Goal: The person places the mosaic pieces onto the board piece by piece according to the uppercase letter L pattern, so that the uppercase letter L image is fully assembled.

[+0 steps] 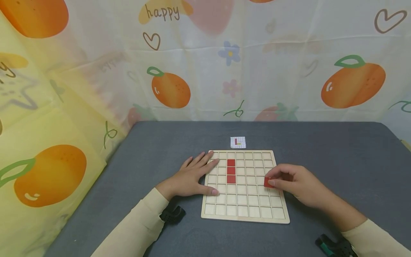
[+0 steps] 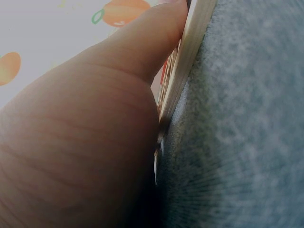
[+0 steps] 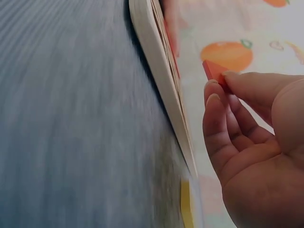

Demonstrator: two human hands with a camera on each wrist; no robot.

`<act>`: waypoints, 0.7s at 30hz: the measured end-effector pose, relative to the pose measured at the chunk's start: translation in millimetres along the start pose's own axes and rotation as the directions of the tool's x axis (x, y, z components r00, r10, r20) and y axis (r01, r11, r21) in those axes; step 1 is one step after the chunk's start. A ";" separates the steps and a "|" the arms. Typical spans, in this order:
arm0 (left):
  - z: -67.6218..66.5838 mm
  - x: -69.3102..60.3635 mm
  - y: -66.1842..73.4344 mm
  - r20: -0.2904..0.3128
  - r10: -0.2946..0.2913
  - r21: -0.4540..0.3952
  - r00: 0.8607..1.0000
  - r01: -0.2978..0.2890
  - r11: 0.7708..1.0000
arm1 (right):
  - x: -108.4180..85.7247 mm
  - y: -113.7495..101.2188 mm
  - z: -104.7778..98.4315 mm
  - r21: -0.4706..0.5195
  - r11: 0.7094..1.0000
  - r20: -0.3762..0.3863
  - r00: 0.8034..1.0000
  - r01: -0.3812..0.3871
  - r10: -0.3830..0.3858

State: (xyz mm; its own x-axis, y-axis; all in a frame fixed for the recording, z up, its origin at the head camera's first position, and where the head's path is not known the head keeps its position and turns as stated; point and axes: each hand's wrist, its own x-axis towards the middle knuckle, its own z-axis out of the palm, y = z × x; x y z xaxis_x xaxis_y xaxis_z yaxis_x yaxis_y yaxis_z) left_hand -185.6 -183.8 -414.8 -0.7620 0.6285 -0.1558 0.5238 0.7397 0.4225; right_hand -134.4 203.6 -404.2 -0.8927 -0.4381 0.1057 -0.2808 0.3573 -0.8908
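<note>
A wooden grid board (image 1: 245,218) lies flat on the grey table. Three red squares (image 1: 231,171) fill neighbouring cells of one column, left of the board's middle. My left hand (image 1: 189,177) rests on the board's left side with fingers spread, thumb and fingertips over the outer cells. Between thumb and fingers, my right hand (image 1: 300,184) pinches a red square tile (image 1: 267,182) over the right part of the board. In the right wrist view that tile (image 3: 214,71) is tilted and apart from the board.
Just behind the board lies a small printed card (image 1: 238,142) with a grid and coloured cells. The grey table (image 1: 154,150) reaches back to a fruit-patterned cloth (image 1: 205,71), which also hangs at the left. A yellow strip (image 3: 186,202) shows past the board in the right wrist view.
</note>
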 end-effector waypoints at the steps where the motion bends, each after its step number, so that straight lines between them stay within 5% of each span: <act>1: -0.1 -0.1 0.0 0.000 0.000 0.000 1.000 0.000 1.000 | 2.3 -1.3 3.1 0.000 1.000 0.002 1.000 0.006 -0.006; 13: -0.1 0.7 0.4 0.003 -0.005 0.008 1.000 0.005 1.000 | 34.3 -16.7 45.9 0.003 0.999 0.041 0.998 0.047 -0.047; 21: 1.8 1.3 -1.4 -0.007 0.007 0.009 1.000 -0.007 1.000 | 44.1 -24.8 67.4 -0.037 0.999 0.057 0.998 0.012 -0.010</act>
State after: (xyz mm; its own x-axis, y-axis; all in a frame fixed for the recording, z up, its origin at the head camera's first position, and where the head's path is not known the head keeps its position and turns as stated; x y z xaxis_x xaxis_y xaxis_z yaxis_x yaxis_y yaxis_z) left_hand -186.6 -183.6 -417.2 -0.7609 0.6323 -0.1461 0.5327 0.7371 0.4158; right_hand -143.1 119.8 -407.2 -0.8685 -0.4876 0.0891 -0.3043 0.3827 -0.8723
